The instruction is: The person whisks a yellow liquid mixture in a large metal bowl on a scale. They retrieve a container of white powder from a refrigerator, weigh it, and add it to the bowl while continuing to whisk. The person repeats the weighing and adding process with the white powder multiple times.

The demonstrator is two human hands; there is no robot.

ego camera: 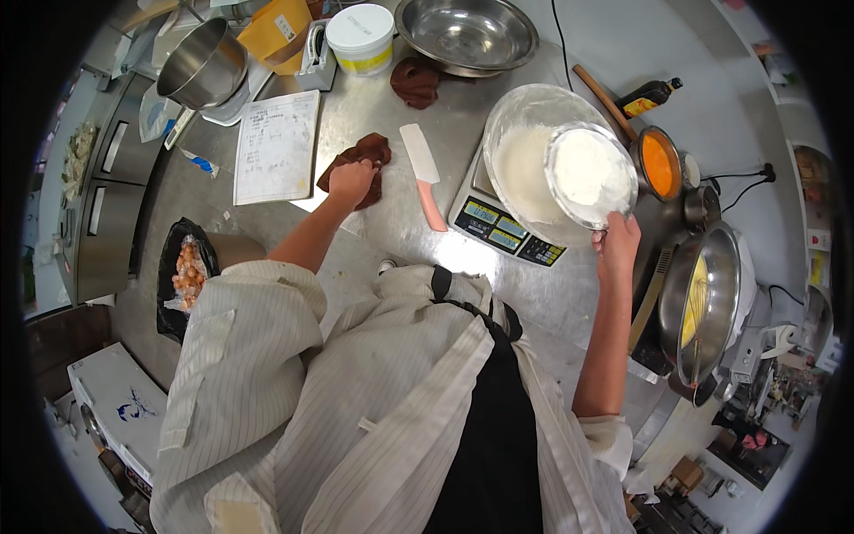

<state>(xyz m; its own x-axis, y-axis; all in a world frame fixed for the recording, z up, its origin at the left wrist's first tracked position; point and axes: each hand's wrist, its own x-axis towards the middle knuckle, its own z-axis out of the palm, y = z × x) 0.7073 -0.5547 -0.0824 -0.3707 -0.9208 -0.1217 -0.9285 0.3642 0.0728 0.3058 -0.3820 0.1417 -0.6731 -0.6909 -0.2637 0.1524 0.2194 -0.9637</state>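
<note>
My left hand (355, 180) is closed on a crumpled brown cloth (373, 148) on the steel table. In my right hand (617, 239) is the rim of a small metal bowl of white powder (587, 167). That bowl overlaps the right side of a large bowl (517, 110), which holds pale powder and stands on a digital scale (502, 223) with lit displays. Between my hands lies a spatula with a broad white blade and pink handle (427, 180). A second brown cloth (415, 81) is bunched farther back.
An open notebook (277, 147) with writing lies at left, near a steel mixing bowl (203, 63). A wide steel basin (467, 33) and a white tub (360, 37) stand behind. At right are a rolling pin (604, 100), a dark bottle (648, 97), an orange-filled bowl (659, 163) and a whisk in a basin (697, 304).
</note>
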